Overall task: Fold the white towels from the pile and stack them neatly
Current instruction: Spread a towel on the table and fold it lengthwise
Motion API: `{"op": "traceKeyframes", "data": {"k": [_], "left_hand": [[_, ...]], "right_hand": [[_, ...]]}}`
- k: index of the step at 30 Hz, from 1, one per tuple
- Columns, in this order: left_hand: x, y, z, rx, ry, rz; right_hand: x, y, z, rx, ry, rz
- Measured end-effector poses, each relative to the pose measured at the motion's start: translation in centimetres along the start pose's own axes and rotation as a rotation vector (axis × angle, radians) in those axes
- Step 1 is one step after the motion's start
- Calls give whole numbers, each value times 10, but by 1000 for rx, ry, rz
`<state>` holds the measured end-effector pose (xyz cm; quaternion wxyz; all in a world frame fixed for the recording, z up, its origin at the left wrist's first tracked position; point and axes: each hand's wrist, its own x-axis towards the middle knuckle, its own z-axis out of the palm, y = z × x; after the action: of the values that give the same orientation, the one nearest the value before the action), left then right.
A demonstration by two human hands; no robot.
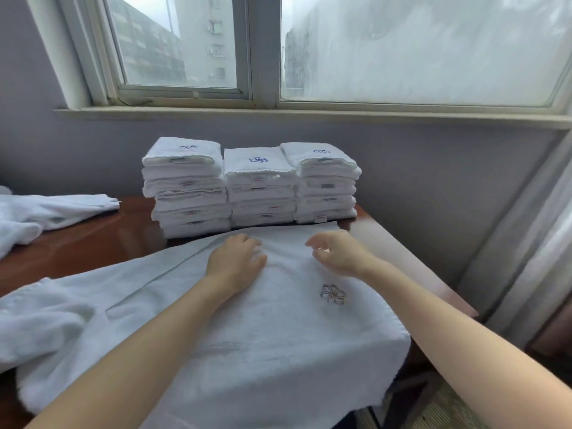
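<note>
A wide window fills the wall far beyond both hands, and a pale curtain hangs out past the right hand. Beneath the hands runs a reddish-brown wooden table.

The largest of the task's things is the unfolded white towel, spread under both hands and forearms. It drapes off the table's near edge towards the person and bunches up well out to the left of the left forearm. Its far edge lies just beyond the fingertips, touching the foot of the folded stacks.

Straight ahead of the hands stand three stacks of folded white towels side by side. The left stack is ahead and left of the left hand, the middle stack lies ahead between the two hands, and the right stack is ahead of the right hand. Blue emblems show on the top towels.

Far to the left of the left hand lies the loose pile of unfolded towels.

The left hand rests palm down on the spread towel, fingers relaxed and gripping nothing. The right hand, just beside it, has loosely curled fingers holding nothing; whether it touches the cloth I cannot tell.

A small embroidered flower sits on the towel just nearer than the right wrist.
</note>
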<state>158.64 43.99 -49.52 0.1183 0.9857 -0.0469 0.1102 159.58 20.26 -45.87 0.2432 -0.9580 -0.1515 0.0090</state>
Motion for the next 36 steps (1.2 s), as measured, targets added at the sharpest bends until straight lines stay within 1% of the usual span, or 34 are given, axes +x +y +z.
{"op": "traceKeyframes", "data": {"k": [5,9,12,14,16,19,22,25,27,31,34,36], "left_hand": [[14,-11,5,-43,138,43],[27,-24,9,-61,199,-25],[34,-30,14,-73,190,-108],[40,-32,17,-35,154,-156],[45,-32,17,2,169,-173],[51,-34,16,-36,250,-109],[57,-36,16,-128,269,-61],[64,-37,18,-147,308,-46],[68,-36,18,-155,354,-28],[73,-33,13,-174,463,-20],[74,-29,7,-195,524,11],[71,-28,4,-192,567,66]], "right_hand": [[39,13,19,-34,121,22],[62,21,22,-30,179,-6],[72,25,30,-151,203,-38],[78,27,36,-238,222,-61],[84,28,38,-286,216,-97],[91,31,35,-250,222,-125],[99,32,36,-294,250,-153],[108,33,36,-321,279,-212],[112,34,36,-312,356,-286],[121,33,33,-240,584,-427],[124,31,30,-242,630,-457],[123,29,23,-242,612,-440]]}}
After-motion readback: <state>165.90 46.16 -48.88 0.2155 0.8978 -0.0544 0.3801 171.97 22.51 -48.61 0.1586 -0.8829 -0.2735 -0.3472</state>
